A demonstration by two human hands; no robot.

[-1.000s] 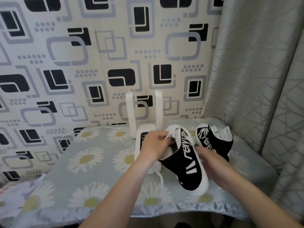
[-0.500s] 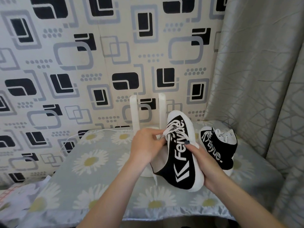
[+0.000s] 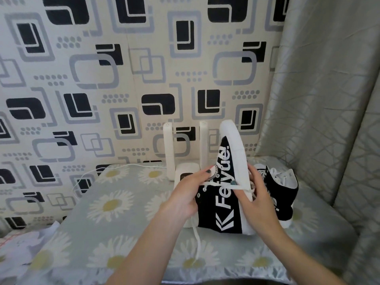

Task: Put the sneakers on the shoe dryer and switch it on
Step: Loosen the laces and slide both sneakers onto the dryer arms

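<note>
A black high-top sneaker (image 3: 227, 194) with white lettering and a white sole stands toe-up in both my hands, just in front of the white shoe dryer (image 3: 186, 171). My left hand (image 3: 189, 192) grips its open collar and laces. My right hand (image 3: 254, 199) grips the sole side. The dryer's two upright tubes rise behind, the right tube (image 3: 204, 145) beside the sneaker's toe, the left tube (image 3: 168, 149) free. The second sneaker (image 3: 281, 194) stands on the table to the right, partly hidden by my right hand.
The table has a grey daisy-print cover (image 3: 111, 204). A white cable (image 3: 115, 167) runs from the dryer leftward along the patterned wall. A grey curtain (image 3: 329, 99) hangs close on the right. Crumpled cloth (image 3: 18, 249) lies at lower left.
The sneaker has been raised and turned from lying slanted to standing toe-up, closer to the dryer's right tube. Both hands rose with it.
</note>
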